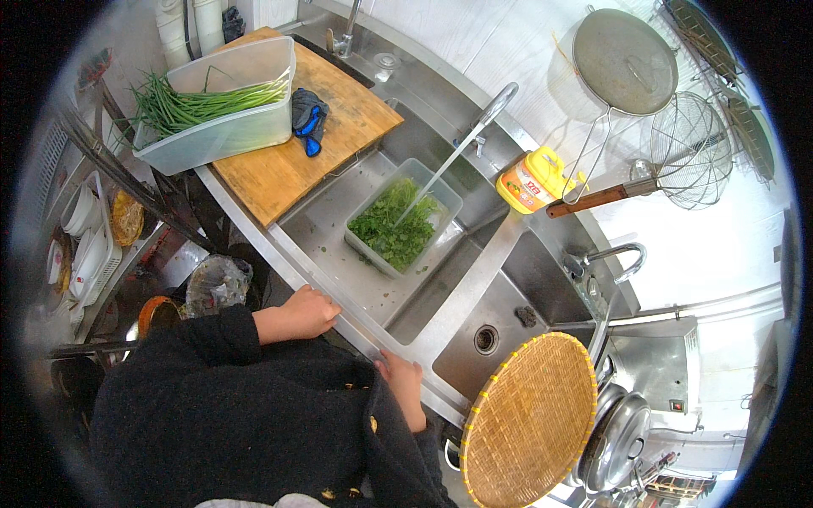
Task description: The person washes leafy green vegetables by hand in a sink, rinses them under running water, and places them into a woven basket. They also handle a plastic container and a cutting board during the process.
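My left hand (305, 315) lies at the front rim of a steel sink (298, 254), fingers curled against the metal. Further right, my right hand (404, 384) is bent over the same rim. No loose object shows in either hand, though the undersides of the fingers are hidden. Inside the left basin is a clear plastic tub (406, 270) of leafy green herbs (390, 232). A stream of water falls on them from a curved faucet (502, 105).
A wooden board (260, 184) spans the basin's left end, bearing a plastic bin (222, 149) of green onions (190, 108) and dark gloves (309, 117). A yellow detergent jug (530, 181) stands behind the divider. A woven bamboo tray (530, 419) leans over the right basin (460, 336).
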{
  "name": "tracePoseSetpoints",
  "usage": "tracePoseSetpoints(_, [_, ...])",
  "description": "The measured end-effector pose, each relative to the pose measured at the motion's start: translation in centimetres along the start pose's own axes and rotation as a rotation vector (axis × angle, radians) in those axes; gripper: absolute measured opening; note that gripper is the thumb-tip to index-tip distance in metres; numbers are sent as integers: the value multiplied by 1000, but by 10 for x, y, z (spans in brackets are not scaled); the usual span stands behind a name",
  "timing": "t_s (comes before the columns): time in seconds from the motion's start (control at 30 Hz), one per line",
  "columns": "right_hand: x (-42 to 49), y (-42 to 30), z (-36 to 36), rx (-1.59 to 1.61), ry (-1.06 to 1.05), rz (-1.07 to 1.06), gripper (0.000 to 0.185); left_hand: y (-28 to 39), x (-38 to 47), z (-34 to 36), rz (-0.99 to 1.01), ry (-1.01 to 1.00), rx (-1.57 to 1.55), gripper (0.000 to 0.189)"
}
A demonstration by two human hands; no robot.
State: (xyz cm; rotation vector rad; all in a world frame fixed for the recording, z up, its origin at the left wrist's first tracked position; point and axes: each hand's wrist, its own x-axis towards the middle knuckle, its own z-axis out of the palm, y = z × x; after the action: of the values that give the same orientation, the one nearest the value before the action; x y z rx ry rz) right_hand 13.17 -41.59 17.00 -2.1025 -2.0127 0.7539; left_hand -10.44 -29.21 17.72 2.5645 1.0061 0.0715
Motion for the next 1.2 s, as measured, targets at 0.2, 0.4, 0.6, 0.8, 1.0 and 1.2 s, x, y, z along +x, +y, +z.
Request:
tracePoseSetpoints(0.2, [1,1,0,1,-34,26,29,1,0,0,0,-4,-8,18])
tracePoseSetpoints(0.4, [1,2,2,-10,-18,17,29,1,1,1,-11,-10,11,16])
tracePoseSetpoints(0.6, [1,3,2,1,-17,17,30,1,1,1,9,11,-15,17])
tracePoseSetpoints(0.8, [2,3,1,1,-32,12,30,2,0,-1,13,30,-16,16])
tracePoseSetpoints(1.0, [2,3,2,15,-14,12,30,1,0,1,15,37,-5,16])
tracePoseSetpoints(1.2, [1,1,2,-5,-10,7,31,1,-1,1,11,21,-13,17])
